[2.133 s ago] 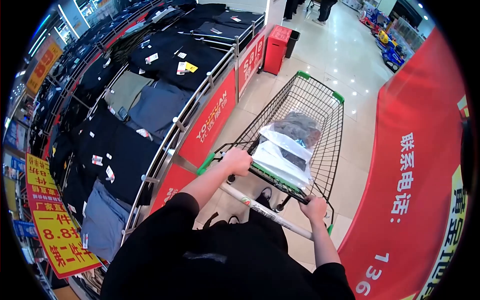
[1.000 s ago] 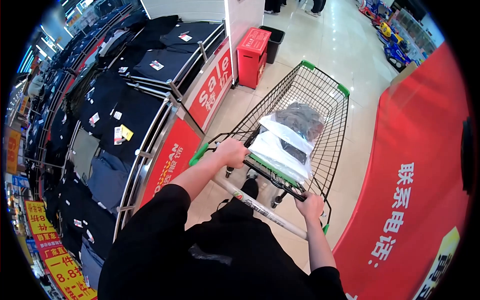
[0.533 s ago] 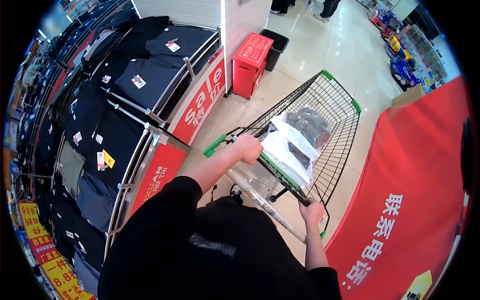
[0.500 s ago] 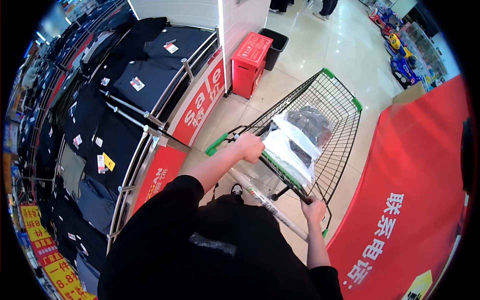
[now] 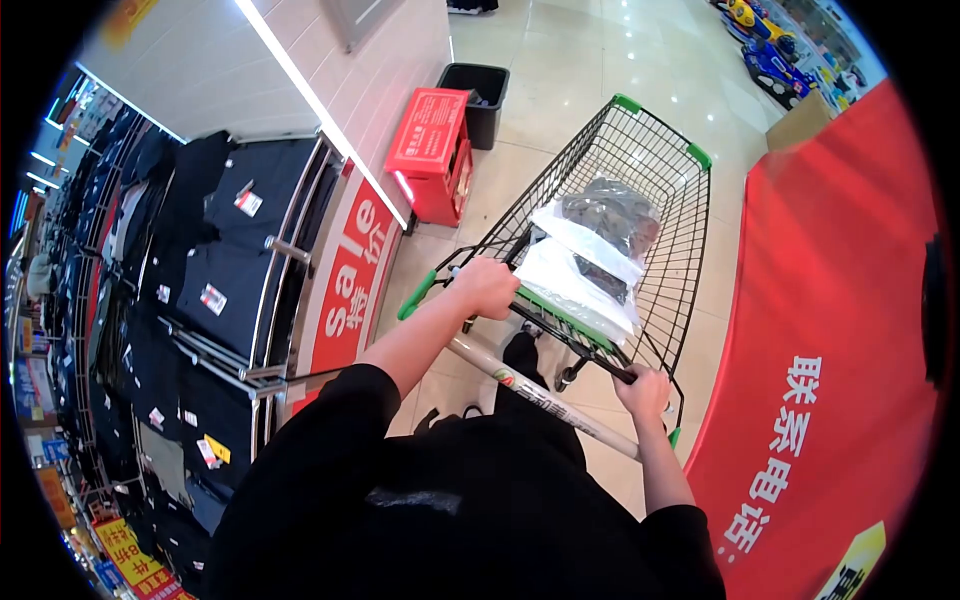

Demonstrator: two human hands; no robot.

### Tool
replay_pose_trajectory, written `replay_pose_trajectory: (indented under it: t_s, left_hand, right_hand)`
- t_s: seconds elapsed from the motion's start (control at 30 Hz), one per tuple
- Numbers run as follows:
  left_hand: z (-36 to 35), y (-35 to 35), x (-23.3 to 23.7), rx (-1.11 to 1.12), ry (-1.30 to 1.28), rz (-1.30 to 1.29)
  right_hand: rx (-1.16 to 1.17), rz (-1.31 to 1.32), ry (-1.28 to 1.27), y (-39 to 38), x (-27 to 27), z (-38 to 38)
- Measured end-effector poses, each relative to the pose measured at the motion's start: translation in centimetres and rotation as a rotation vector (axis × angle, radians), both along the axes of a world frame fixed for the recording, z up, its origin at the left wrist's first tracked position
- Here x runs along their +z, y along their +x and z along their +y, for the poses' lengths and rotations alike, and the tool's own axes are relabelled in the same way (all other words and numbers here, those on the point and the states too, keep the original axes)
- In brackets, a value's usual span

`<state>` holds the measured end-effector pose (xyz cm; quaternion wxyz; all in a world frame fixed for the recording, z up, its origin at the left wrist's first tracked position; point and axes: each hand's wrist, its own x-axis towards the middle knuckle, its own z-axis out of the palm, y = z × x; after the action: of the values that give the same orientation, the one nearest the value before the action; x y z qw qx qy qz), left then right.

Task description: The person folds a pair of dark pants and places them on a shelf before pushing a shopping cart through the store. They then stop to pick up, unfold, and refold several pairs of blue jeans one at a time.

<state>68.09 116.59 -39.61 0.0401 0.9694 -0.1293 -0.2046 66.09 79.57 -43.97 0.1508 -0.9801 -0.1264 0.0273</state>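
Observation:
A wire shopping cart point(image 5: 685, 255) with green corners stands in front of me. My left hand point(image 5: 486, 288) is wrapped round the left part of its dark handle, and my right hand point(image 5: 645, 392) grips the handle's right end. Inside the cart lie clear and white plastic bags point(image 5: 575, 285) with dark contents. Below the handle runs a pale bar point(image 5: 560, 405) with printed lettering.
Racks of dark clothes point(image 5: 240, 235) with tags line the left, above a red sale sign point(image 5: 350, 270). A red box point(image 5: 430, 150) and a black bin point(image 5: 485, 105) stand ahead by a wall. Red fabric point(image 5: 810, 330) borders the right; toy vehicles point(image 5: 770, 65) are beyond.
The red box, bin and sale sign have shifted left and nearer in view. The toy vehicles and red fabric sit higher. Both hands stay on the handle, and my feet have changed position.

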Motion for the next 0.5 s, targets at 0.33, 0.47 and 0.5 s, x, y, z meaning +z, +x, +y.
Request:
replay_pose_trajectory:
  t_s: [0.33, 0.47, 0.5]
  left_hand:
    - [4.0, 17.4, 0.1, -0.015, -0.076, -0.097]
    - [5.1, 23.6, -0.1, 0.018, -0.066, -0.077]
    - [5.2, 25.1, 0.0, 0.032, -0.061, -0.076]
  right_hand:
    - [-0.026, 0.079, -0.083, 18.3, 0.6, 3.9]
    - [-0.017, 0.119, -0.101, 25.1, 1.2, 5.1]
    - [0.004, 0.125, -0.096, 27.0, 1.3, 5.3]
